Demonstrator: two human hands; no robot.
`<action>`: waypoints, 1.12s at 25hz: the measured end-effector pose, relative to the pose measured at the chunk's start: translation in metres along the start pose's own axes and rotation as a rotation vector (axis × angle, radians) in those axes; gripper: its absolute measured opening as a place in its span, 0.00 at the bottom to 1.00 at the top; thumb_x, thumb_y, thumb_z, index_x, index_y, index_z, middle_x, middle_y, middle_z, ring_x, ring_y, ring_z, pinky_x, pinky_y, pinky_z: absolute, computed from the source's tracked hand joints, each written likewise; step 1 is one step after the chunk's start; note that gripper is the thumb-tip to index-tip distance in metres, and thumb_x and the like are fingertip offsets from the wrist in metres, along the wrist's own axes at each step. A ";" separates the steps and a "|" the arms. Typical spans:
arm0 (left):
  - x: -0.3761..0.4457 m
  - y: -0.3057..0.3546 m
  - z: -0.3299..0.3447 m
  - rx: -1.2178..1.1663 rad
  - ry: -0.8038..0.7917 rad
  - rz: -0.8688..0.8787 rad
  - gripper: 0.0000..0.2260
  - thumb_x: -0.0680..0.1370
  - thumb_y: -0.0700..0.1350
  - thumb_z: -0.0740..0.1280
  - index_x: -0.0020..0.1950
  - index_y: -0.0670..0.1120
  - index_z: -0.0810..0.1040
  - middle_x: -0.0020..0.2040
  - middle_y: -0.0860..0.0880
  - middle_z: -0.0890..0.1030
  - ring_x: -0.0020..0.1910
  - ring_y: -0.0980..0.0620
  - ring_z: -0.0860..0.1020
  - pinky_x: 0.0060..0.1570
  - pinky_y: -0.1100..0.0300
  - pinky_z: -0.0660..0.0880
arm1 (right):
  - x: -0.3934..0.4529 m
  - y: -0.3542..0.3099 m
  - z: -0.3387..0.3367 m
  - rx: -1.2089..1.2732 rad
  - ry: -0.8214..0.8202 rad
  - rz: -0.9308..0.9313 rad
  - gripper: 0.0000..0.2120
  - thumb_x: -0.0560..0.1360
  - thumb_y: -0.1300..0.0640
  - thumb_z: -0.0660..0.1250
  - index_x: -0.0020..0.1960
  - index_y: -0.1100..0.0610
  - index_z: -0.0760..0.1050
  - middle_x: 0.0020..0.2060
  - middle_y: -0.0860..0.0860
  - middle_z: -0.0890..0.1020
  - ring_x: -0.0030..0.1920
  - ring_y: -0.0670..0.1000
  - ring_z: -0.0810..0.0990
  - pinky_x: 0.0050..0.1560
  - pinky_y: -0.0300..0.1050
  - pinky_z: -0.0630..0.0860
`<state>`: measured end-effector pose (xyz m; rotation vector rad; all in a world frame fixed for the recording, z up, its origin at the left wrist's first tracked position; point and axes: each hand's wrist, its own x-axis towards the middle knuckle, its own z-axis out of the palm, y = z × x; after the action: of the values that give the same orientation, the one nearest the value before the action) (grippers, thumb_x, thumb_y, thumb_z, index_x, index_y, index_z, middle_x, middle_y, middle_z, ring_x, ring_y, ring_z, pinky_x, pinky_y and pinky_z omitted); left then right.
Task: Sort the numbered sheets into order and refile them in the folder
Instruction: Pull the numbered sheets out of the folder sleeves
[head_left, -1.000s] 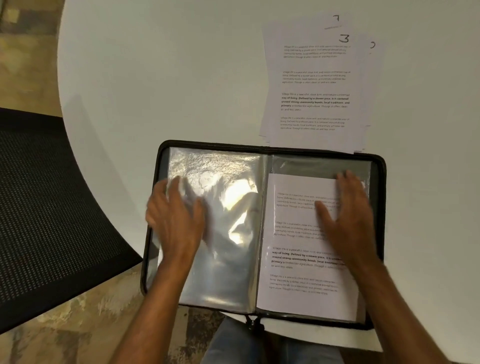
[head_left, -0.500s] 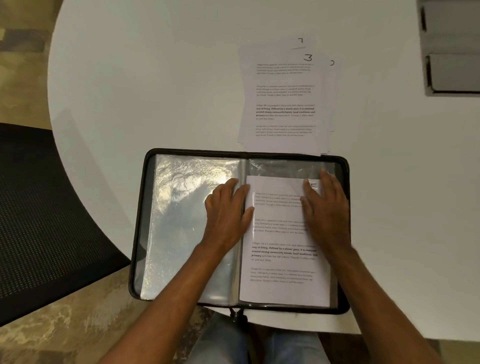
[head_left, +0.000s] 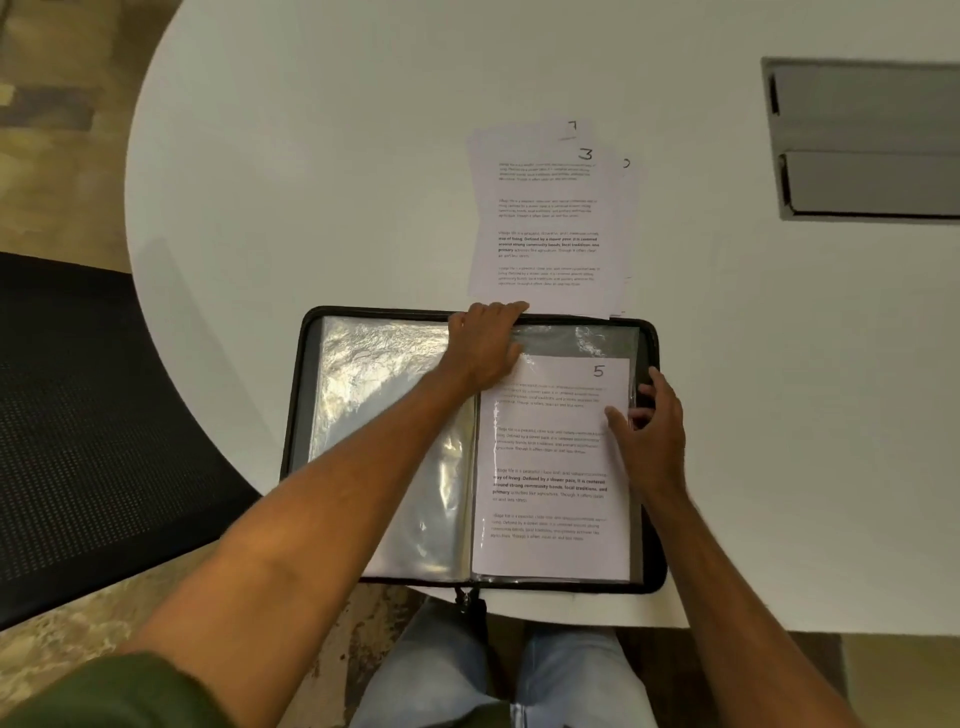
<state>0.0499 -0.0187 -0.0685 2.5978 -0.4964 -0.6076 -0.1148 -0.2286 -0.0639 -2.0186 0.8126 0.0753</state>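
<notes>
A black zip folder (head_left: 301, 415) lies open at the table's near edge, with clear plastic sleeves (head_left: 384, 415) on its left side. On its right side a printed sheet marked 5 (head_left: 550, 467) sits in a sleeve. My left hand (head_left: 485, 343) rests at the folder's top, by the spine, fingers reaching the top rim. My right hand (head_left: 649, 426) is at the sheet's right edge, thumb on the page and fingers loosely curled over the sleeve's edge. Beyond the folder lies a loose pile of sheets (head_left: 545, 223), with 3 on top and 7 showing behind.
The round white table (head_left: 311, 182) carries a grey recessed panel (head_left: 872, 140) at the far right. A black mesh chair (head_left: 93, 426) stands to the left. My knees in jeans (head_left: 493, 670) are under the table's near edge.
My left hand moved from the left sleeves across to the spine and up to the folder's top. My right hand slid off the sheet to its right edge, uncovering the 5.
</notes>
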 end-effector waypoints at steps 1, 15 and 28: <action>0.008 0.002 -0.004 0.023 -0.023 0.005 0.24 0.83 0.49 0.65 0.79 0.52 0.68 0.71 0.47 0.75 0.71 0.43 0.70 0.69 0.43 0.61 | 0.003 0.000 -0.002 0.036 0.005 0.028 0.36 0.78 0.57 0.74 0.80 0.50 0.61 0.66 0.49 0.75 0.55 0.50 0.80 0.56 0.46 0.80; 0.028 0.014 -0.022 0.030 -0.191 -0.007 0.11 0.77 0.40 0.65 0.43 0.53 0.85 0.48 0.54 0.86 0.55 0.50 0.81 0.65 0.48 0.60 | 0.011 0.004 -0.013 0.180 -0.090 0.148 0.15 0.81 0.59 0.70 0.67 0.54 0.77 0.53 0.47 0.82 0.51 0.44 0.82 0.54 0.45 0.82; 0.032 0.044 -0.016 0.096 -0.302 0.149 0.16 0.80 0.51 0.72 0.67 0.53 0.81 0.58 0.50 0.78 0.61 0.49 0.76 0.66 0.46 0.65 | 0.010 0.007 -0.018 0.322 -0.123 0.148 0.11 0.83 0.62 0.65 0.65 0.55 0.78 0.55 0.52 0.83 0.52 0.48 0.84 0.43 0.36 0.81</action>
<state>0.0739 -0.0643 -0.0457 2.5383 -0.8242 -0.9506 -0.1158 -0.2506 -0.0624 -1.6345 0.8375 0.1419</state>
